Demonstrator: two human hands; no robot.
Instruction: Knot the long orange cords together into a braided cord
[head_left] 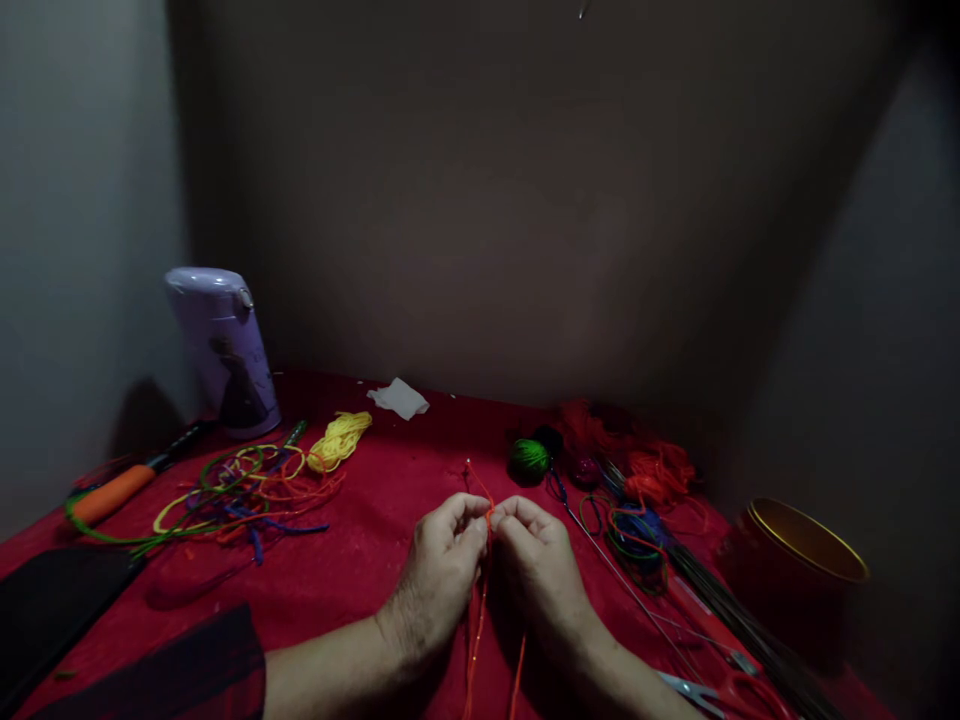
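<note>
Orange-red yarn (481, 600) runs from a small pin (468, 462) in the red cloth down between my hands and toward the near edge. My left hand (448, 545) pinches the yarn from the left, thumb against forefinger. From the right, my right hand (538, 552) pinches it at nearly the same spot, its fingertips almost meeting the left ones. A separate strand hangs below my right hand. Whether a knot sits between the fingertips is too small to tell.
Tangled coloured yarn (240, 490), a yellow skein (340, 441) and a lilac bottle (229, 350) are on the left. Rightward lie a green yarn ball (529, 460), red yarn (660, 473), thin rods (739, 615), scissors (694, 690) and a gold-rimmed container (810, 540). White paper (400, 398) lies behind.
</note>
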